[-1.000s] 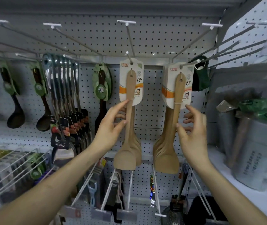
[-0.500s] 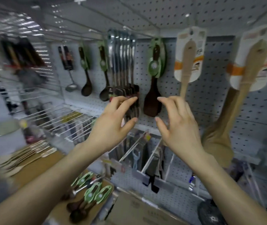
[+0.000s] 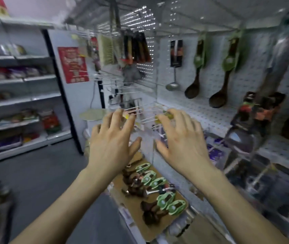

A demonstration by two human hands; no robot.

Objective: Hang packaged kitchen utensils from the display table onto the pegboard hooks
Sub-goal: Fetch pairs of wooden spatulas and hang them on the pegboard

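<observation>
Left hand (image 3: 112, 143): empty, fingers spread and loose, palm down, hovering over the far end of the display table (image 3: 133, 208). Gripping nothing.
Right hand (image 3: 184, 143): empty too, fingers splayed, level with the left and just apart from it, on the pegboard side.
Packaged spoons (image 3: 158, 182): dark heads on green cards, lying flat in a loose row on the table, right below the two wrists. Nearer pair (image 3: 172, 204) lower in view, also flat on the brown top. Too blurred for a firm count, but clearly several.
Pegboard (image 3: 210, 113): white, to the right, above and behind the table.
Hung spoon (image 3: 195, 74): green card up top, dark bowl down, on its hook. Second hung spoon (image 3: 223, 80) just to its right, same make.
Steel ladle (image 3: 173, 85): hanging left of those two under a dark card.
White wire hooks (image 3: 136, 110): jutting out just past the fingertips, looking bare from here.
Progress: partway, by the look of it. A few pieces up on the board, a good batch left on the table, nothing in either hand.
Step in hand: most likely going down for the next pick.
What is left: grabbing a carded spoon, lifting it, threading the card's hole over a free hook, then repeating for the rest.
Across the aisle: stocked shelves (image 3: 17, 81) and a red poster (image 3: 73, 65), no part in this.
</observation>
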